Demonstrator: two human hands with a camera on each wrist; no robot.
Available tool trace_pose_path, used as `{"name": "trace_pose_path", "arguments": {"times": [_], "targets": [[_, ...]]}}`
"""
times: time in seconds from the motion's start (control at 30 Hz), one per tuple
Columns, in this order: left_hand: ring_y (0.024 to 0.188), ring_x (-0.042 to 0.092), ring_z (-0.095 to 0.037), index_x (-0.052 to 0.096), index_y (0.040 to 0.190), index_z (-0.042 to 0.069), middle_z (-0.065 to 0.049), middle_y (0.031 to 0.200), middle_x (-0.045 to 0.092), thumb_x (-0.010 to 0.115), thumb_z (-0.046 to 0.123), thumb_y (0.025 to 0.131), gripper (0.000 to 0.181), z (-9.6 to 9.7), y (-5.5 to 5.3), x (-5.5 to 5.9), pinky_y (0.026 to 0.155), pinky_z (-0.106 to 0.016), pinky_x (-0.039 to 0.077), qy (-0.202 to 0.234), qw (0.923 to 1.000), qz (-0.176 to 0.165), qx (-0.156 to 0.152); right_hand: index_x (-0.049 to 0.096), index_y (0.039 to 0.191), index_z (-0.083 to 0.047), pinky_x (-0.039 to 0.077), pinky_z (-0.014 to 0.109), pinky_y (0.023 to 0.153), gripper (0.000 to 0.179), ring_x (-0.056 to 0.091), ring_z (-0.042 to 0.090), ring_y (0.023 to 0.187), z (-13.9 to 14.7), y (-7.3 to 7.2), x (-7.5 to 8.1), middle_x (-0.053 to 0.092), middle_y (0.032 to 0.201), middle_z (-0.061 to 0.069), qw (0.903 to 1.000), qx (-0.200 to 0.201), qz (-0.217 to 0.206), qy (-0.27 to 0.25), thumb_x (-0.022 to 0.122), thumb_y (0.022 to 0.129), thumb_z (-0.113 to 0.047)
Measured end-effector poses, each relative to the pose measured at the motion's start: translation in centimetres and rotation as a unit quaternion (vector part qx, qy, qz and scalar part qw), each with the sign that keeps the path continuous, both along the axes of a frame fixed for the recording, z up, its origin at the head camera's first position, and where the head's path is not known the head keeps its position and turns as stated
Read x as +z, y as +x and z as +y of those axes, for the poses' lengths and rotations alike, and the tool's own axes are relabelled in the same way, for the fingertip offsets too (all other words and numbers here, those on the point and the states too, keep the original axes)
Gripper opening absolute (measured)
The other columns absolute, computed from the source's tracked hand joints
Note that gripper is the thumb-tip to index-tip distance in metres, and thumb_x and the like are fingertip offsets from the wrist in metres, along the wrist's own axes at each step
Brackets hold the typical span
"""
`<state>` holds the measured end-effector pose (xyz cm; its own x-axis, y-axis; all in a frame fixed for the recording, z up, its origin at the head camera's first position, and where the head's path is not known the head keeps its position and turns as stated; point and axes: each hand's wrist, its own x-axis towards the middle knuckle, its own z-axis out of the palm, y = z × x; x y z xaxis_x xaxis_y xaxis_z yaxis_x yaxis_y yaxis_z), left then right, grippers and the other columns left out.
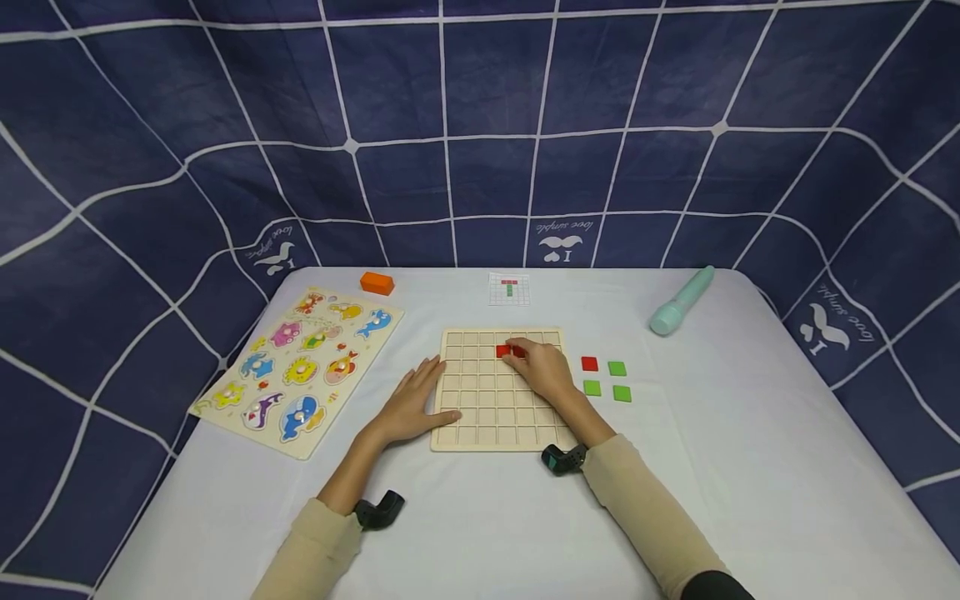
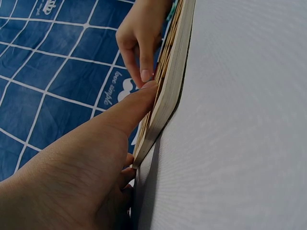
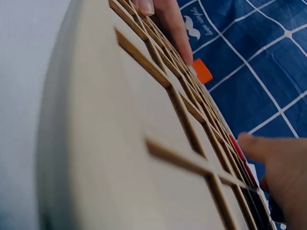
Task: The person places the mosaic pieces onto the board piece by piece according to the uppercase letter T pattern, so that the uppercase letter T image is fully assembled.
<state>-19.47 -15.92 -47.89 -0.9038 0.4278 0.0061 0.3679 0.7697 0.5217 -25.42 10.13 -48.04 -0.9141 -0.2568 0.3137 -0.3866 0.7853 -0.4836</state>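
Note:
A wooden grid board (image 1: 487, 421) lies in the middle of the white table. My left hand (image 1: 408, 404) rests on its left edge, fingers straight and thumb lying over the board; the thumb also shows in the left wrist view. Near the top of the grid, my right hand (image 1: 542, 367) pinches a red square tile (image 1: 518, 352), mostly covered by the fingers. Directly left of it, another red tile (image 1: 502, 352) sits in a grid square. Right of the board lie a loose red tile (image 1: 589, 364) and several green tiles (image 1: 617, 368).
Behind the board lies a pattern card (image 1: 509, 289) with a red and green T shape. An animal puzzle board (image 1: 300, 371) lies at the left, an orange block (image 1: 377, 283) behind it. A mint-green cylindrical object (image 1: 681, 302) lies at the back right.

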Motion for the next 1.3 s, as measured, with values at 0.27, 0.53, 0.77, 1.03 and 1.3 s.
{"name": "trace_pose_path", "arguments": {"times": [0.27, 0.53, 0.77, 1.03, 1.3], "targets": [[0.14, 0.003, -0.022, 0.017, 0.147, 0.005, -0.01, 0.154, 0.01, 0.061, 0.058, 0.079, 0.097, 0.0, 0.0, 0.0, 0.112, -0.037, 0.001, -0.006, 1.0, -0.001, 0.001, 0.067, 0.112, -0.016, 0.027, 0.027, 0.043, 0.038, 0.024, 0.009, 0.043, 3.1, 0.8, 0.3, 0.032, 0.044, -0.007, 0.9992, 0.022, 0.0, -0.032, 0.066, 0.084, -0.041], [0.14, 0.004, -0.024, 0.018, 0.147, 0.004, -0.011, 0.153, 0.01, 0.061, 0.058, 0.079, 0.098, -0.2, 0.0, 0.1, 0.112, -0.039, 0.001, -0.003, 1.0, 0.002, -0.002, 0.068, 0.112, -0.013, 0.022, 0.025, 0.04, 0.043, 0.023, 0.007, 0.041, 8.6, 1.6, 0.5, 0.033, 0.046, -0.008, 0.9993, 0.016, 0.029, -0.015, 0.069, 0.081, -0.042], [0.14, 0.006, -0.026, 0.018, 0.147, 0.003, -0.012, 0.153, 0.012, 0.063, 0.056, 0.079, 0.097, 0.0, 0.0, 0.1, 0.112, -0.04, 0.002, 0.0, 1.0, 0.003, -0.004, 0.069, 0.109, -0.012, 0.022, 0.025, 0.04, 0.04, 0.025, 0.007, 0.043, 12.3, 2.2, 0.4, 0.034, 0.047, -0.008, 0.9992, -0.013, 0.036, -0.012, 0.074, 0.078, -0.036], [0.14, 0.004, -0.023, 0.018, 0.147, 0.005, -0.01, 0.154, 0.01, 0.061, 0.058, 0.079, 0.097, 0.0, -0.1, -0.1, 0.112, -0.037, 0.0, -0.003, 1.0, -0.003, 0.0, 0.068, 0.11, -0.012, 0.023, 0.025, 0.041, 0.043, 0.026, 0.009, 0.043, 13.7, 2.2, 0.3, 0.033, 0.048, -0.007, 0.9996, -0.026, 0.01, -0.01, 0.073, 0.077, -0.039], [0.14, 0.004, -0.023, 0.018, 0.147, 0.006, -0.009, 0.154, 0.01, 0.062, 0.058, 0.078, 0.097, 0.0, -0.1, -0.1, 0.112, -0.037, 0.0, -0.004, 1.0, -0.002, 0.004, 0.068, 0.11, -0.009, 0.022, 0.025, 0.041, 0.046, 0.028, 0.01, 0.045, 13.8, 2.3, 0.2, 0.034, 0.049, -0.005, 0.9991, -0.033, -0.026, 0.006, 0.073, 0.077, -0.04]]}}
